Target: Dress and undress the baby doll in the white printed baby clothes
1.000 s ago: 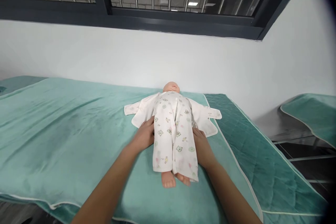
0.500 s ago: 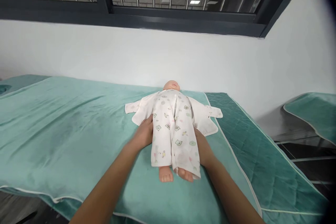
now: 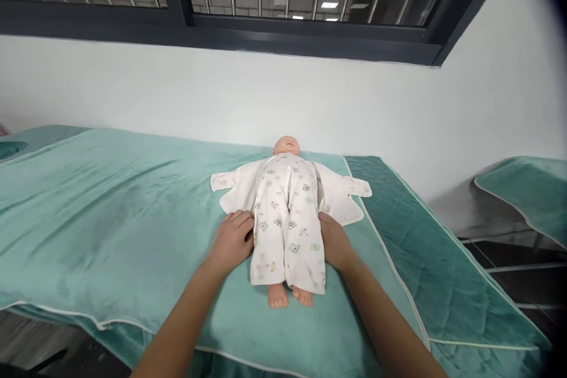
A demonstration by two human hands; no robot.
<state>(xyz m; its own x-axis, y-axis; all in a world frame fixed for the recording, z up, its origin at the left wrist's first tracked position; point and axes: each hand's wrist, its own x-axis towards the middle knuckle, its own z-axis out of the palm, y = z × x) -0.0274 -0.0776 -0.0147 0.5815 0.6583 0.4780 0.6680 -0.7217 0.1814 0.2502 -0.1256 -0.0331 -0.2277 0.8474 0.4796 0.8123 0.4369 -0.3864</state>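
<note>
A doll in printed trousers lay face up on the green bed, centre of the frame; the left hand, fingers curled, and right hand flanked the trousers; whether either gripped the cloth, I could not tell

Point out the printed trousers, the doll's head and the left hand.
Printed trousers (image 3: 302,227), head view: front of one leg.
Doll's head (image 3: 286,146), head view: near the mouth.
Left hand (image 3: 230,242), head view: back of the hand.
</note>
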